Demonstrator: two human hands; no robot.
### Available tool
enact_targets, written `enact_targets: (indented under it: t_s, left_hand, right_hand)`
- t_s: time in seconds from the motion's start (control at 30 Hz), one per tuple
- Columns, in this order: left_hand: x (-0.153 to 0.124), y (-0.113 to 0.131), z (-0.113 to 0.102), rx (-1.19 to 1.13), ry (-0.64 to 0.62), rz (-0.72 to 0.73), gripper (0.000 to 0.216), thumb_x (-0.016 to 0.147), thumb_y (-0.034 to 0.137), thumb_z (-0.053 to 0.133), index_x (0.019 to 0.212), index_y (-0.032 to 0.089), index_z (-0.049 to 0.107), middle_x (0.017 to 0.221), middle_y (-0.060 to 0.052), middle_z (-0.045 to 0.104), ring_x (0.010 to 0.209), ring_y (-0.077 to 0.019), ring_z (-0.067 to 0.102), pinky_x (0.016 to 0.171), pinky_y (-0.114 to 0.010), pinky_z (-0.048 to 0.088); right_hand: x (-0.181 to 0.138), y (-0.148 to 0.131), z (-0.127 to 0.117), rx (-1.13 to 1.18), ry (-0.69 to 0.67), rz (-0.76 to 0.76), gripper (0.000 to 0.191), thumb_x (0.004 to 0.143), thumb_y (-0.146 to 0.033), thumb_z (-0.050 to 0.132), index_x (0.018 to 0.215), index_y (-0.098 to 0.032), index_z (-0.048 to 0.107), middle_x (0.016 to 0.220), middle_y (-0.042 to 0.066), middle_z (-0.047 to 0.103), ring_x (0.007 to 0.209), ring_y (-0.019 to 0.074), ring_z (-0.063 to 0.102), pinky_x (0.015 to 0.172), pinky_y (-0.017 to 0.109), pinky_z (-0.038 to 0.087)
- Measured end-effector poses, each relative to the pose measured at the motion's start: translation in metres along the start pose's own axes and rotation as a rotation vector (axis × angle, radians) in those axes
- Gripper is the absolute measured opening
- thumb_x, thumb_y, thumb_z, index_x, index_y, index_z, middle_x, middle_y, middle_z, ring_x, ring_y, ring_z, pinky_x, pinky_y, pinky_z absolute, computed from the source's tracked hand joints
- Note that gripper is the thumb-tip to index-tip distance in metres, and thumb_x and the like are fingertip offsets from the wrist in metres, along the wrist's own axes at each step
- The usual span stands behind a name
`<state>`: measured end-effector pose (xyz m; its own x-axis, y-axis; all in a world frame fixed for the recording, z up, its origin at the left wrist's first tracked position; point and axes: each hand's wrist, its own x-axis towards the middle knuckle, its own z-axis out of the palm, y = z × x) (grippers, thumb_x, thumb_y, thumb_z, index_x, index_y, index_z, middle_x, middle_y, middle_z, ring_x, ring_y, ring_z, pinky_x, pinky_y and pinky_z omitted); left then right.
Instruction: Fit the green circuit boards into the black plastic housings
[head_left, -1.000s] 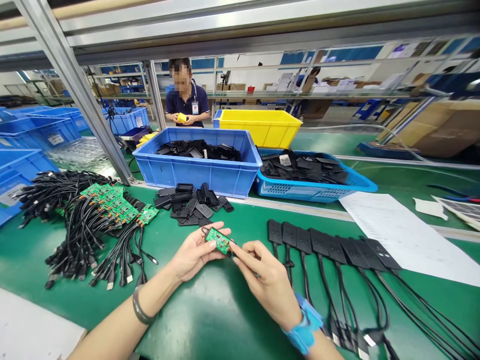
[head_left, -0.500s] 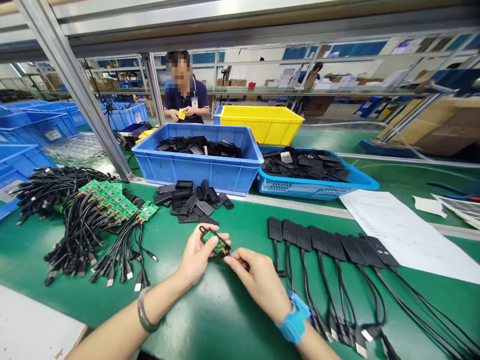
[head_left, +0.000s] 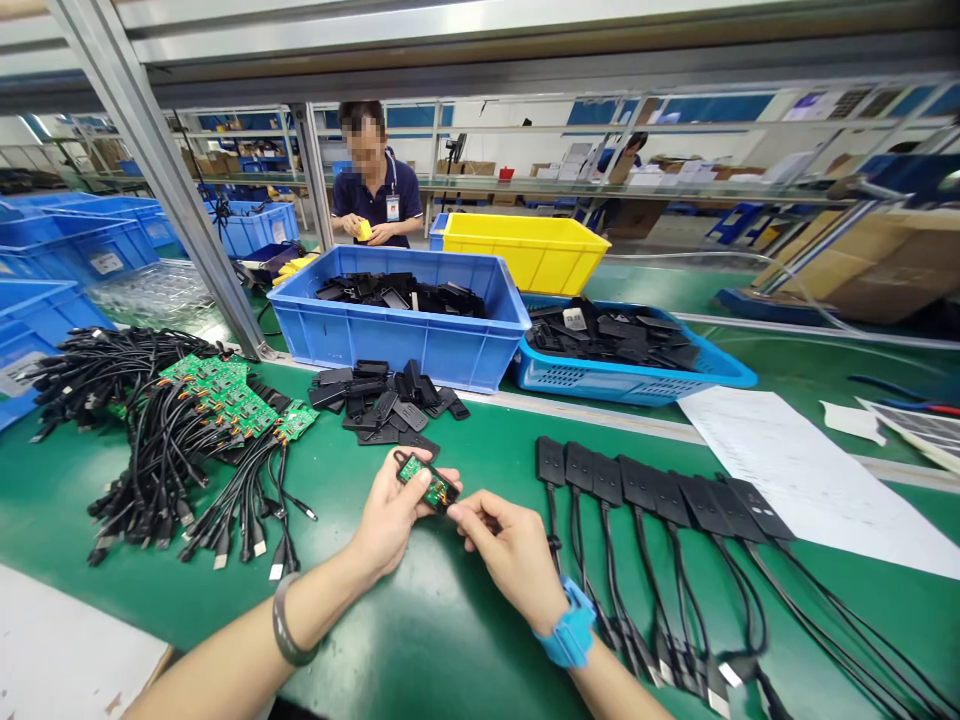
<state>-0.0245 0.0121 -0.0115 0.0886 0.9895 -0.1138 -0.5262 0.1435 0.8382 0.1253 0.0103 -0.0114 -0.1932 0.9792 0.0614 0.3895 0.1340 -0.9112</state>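
My left hand (head_left: 390,515) grips a small green circuit board (head_left: 421,482) that sits in a black casing half, held just above the green mat. My right hand (head_left: 504,548) pinches the board's right end, where its black cable leaves. A loose pile of black casing halves (head_left: 382,398) lies just beyond my hands. To the left is a heap of green boards with black cables (head_left: 187,430). A row of several closed black units with cables (head_left: 660,495) lies to the right.
A blue bin (head_left: 405,345) and a blue basket (head_left: 637,375) hold black casings behind the pile; a yellow bin (head_left: 525,250) stands further back. A white sheet (head_left: 795,470) lies at right. A person in a dark shirt (head_left: 375,195) works opposite. A metal post (head_left: 161,180) slants at left.
The board has gone from bare in my fingers into the black casing half. Both hands shifted slightly left and closer together.
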Motion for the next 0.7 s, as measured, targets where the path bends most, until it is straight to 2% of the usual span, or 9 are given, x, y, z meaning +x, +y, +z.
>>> enact_targets:
  t_s: [0.17,0.27,0.37,0.43,0.5,0.57,0.63,0.7]
  left_hand:
    - [-0.004,0.002,0.003,0.137,0.022,0.099,0.034,0.082,0.038,0.065,0.103,0.019,0.047,0.094,-0.009,0.072,0.087,-0.0213,0.069,0.076,-0.033,0.051]
    - [0.001,0.009,0.000,0.115,0.039,0.052,0.037,0.079,0.039,0.067,0.104,0.019,0.047,0.082,-0.006,0.072,0.071,-0.0175,0.068,0.066,-0.028,0.050]
    - [0.011,0.015,-0.009,0.066,0.172,0.041,0.030,0.078,0.040,0.067,0.091,0.018,0.051,0.069,-0.001,0.068,0.054,-0.0114,0.061,0.048,-0.020,0.041]
    - [0.018,0.016,-0.017,0.045,0.262,0.053,0.030,0.077,0.040,0.066,0.089,0.017,0.052,0.066,0.001,0.065,0.050,-0.0092,0.057,0.043,-0.017,0.035]
    - [0.024,0.015,-0.022,0.038,0.269,0.032,0.034,0.076,0.043,0.065,0.094,0.016,0.053,0.066,0.001,0.064,0.050,-0.0086,0.056,0.042,-0.016,0.034]
    - [0.027,0.013,-0.023,0.041,0.232,0.003,0.038,0.075,0.045,0.065,0.097,0.015,0.054,0.069,0.000,0.064,0.051,-0.0085,0.056,0.042,-0.016,0.035]
    - [0.027,0.012,-0.022,0.042,0.202,-0.014,0.038,0.071,0.040,0.069,0.096,0.015,0.056,0.070,0.001,0.063,0.052,-0.0080,0.056,0.042,-0.016,0.036]
    - [0.028,0.010,-0.020,0.036,0.174,-0.027,0.039,0.062,0.029,0.075,0.094,0.016,0.057,0.070,0.002,0.062,0.051,-0.0068,0.054,0.043,-0.016,0.038]
  right_hand:
    - [0.002,0.001,0.003,0.022,-0.052,0.070,0.033,0.085,-0.042,0.056,0.062,-0.019,0.054,0.052,-0.002,0.057,0.045,0.0123,0.054,0.048,0.023,0.039]
    - [0.006,-0.004,-0.001,-0.014,-0.157,-0.015,0.032,0.086,-0.041,0.056,0.063,-0.019,0.054,0.055,-0.002,0.058,0.052,0.0126,0.054,0.051,0.023,0.039]
    - [0.021,-0.008,-0.004,-0.224,-0.236,-0.146,0.027,0.088,-0.038,0.055,0.069,-0.019,0.059,0.063,-0.002,0.060,0.060,0.0134,0.054,0.056,0.024,0.040]
    - [0.037,-0.006,-0.002,-0.433,-0.183,-0.230,0.018,0.088,-0.031,0.056,0.078,-0.019,0.062,0.074,0.001,0.063,0.071,0.0164,0.058,0.064,0.027,0.045]
    - [0.055,0.000,0.005,-0.615,-0.119,-0.322,0.009,0.085,-0.024,0.060,0.091,-0.018,0.063,0.092,0.006,0.065,0.088,0.0208,0.059,0.076,0.032,0.048]
    - [0.070,0.007,0.015,-0.733,-0.087,-0.389,0.020,0.084,-0.021,0.061,0.103,-0.017,0.062,0.104,0.010,0.064,0.099,0.0234,0.058,0.084,0.035,0.048]
    - [0.080,0.014,0.024,-0.788,-0.075,-0.428,0.021,0.086,-0.022,0.058,0.106,-0.017,0.062,0.103,0.011,0.065,0.097,0.0244,0.059,0.084,0.037,0.049]
    - [0.083,0.022,0.025,-0.794,-0.074,-0.451,0.019,0.088,-0.024,0.054,0.101,-0.016,0.064,0.093,0.012,0.067,0.089,0.0258,0.062,0.079,0.039,0.051]
